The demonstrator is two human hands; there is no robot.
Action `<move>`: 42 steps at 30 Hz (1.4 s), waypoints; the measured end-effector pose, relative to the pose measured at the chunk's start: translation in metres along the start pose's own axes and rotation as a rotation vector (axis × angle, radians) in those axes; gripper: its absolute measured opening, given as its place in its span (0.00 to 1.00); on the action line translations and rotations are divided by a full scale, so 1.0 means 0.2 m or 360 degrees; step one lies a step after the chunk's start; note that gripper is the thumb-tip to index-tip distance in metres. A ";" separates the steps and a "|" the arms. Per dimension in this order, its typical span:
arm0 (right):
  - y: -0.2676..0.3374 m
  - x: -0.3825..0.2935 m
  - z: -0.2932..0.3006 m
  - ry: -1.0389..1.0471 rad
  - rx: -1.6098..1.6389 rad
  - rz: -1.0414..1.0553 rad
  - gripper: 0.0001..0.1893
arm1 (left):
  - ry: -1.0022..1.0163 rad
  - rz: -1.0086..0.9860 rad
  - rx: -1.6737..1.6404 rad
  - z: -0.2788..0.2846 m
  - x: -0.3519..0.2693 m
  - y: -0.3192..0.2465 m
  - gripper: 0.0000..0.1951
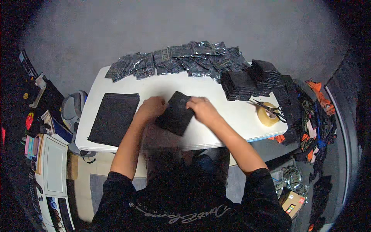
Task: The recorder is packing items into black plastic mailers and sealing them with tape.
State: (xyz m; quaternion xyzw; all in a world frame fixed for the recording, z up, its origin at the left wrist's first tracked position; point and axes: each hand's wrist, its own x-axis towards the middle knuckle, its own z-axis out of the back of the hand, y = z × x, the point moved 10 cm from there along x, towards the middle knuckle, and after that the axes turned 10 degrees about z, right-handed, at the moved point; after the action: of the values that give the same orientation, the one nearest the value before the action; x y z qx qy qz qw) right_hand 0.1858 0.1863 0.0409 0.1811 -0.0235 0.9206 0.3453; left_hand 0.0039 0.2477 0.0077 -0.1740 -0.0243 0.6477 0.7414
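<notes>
Between both hands, over the white table, is a folded piece of black cloth, tilted to one side. My right hand pinches its upper right edge. My left hand is at its left edge with curled fingers, slightly blurred; its exact grip is partly hidden. A flat stack of black folded cloth lies to the left. Shiny clear packets with dark contents spread along the far edge. Neat piles of black folded pieces stand at the far right.
A roll of clear tape with black-handled scissors on it lies near the table's right end. Beyond that edge is a heap of dark and orange cloth. A grey chair stands left, and a cardboard box sits low on the right.
</notes>
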 end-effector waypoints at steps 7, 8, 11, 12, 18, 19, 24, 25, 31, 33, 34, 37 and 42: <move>-0.09 -0.12 0.14 -0.0107 0.0348 0.0147 0.25 | -0.0271 -0.0506 -0.0234 -0.06 -0.23 -0.05 0.25; -0.09 -0.15 0.13 -0.0067 0.0365 0.0169 0.25 | -0.0330 -0.0743 -0.0232 -0.07 -0.28 -0.11 0.28; 0.01 -0.18 0.14 0.0001 0.0439 0.0263 0.24 | -0.0390 -0.0974 -0.0181 -0.08 -0.39 -0.23 0.30; 0.02 -0.18 0.10 0.0053 0.0490 0.0270 0.24 | -0.0414 -0.0955 -0.0131 -0.08 -0.40 -0.25 0.30; -0.04 -0.21 0.13 0.0020 0.0648 0.0105 0.30 | -0.0566 -0.0882 -0.0072 -0.05 -0.37 -0.29 0.27; -0.07 -0.23 0.14 0.0057 0.0680 0.0015 0.32 | -0.0573 -0.0885 -0.0070 -0.06 -0.36 -0.28 0.27; 0.03 -0.28 0.11 0.0128 0.0551 0.0312 0.41 | -0.0549 -0.1247 -0.0099 -0.04 -0.49 -0.38 0.25; 0.03 -0.28 0.11 0.0129 0.0551 0.0309 0.41 | -0.0547 -0.1248 -0.0101 -0.05 -0.48 -0.37 0.25; 0.00 -0.30 0.15 0.0101 0.0630 0.0218 0.46 | -0.0329 -0.0888 -0.0432 -0.10 -0.29 -0.34 0.20; -0.07 -0.32 0.14 -0.0052 0.0556 0.0129 0.46 | -0.0098 -0.0277 -0.0336 -0.16 -0.16 -0.27 0.18; -0.05 -0.30 0.14 -0.0091 0.0494 0.0166 0.43 | -0.0123 -0.0288 -0.0330 -0.18 -0.14 -0.23 0.18; 0.01 -0.27 0.04 0.0193 0.0191 0.0456 0.40 | -0.0298 -0.1134 -0.0222 -0.18 -0.33 -0.37 0.23; 0.10 -0.30 0.02 0.0529 0.0045 0.0618 0.38 | -0.0349 -0.1186 0.0072 -0.10 -0.53 -0.44 0.40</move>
State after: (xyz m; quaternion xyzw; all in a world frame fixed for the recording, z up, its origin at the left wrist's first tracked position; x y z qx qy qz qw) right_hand 0.2155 0.1338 0.0247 0.0243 0.0121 0.9869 0.1587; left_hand 0.0753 0.1324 0.0346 -0.0664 -0.1506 0.3492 0.9225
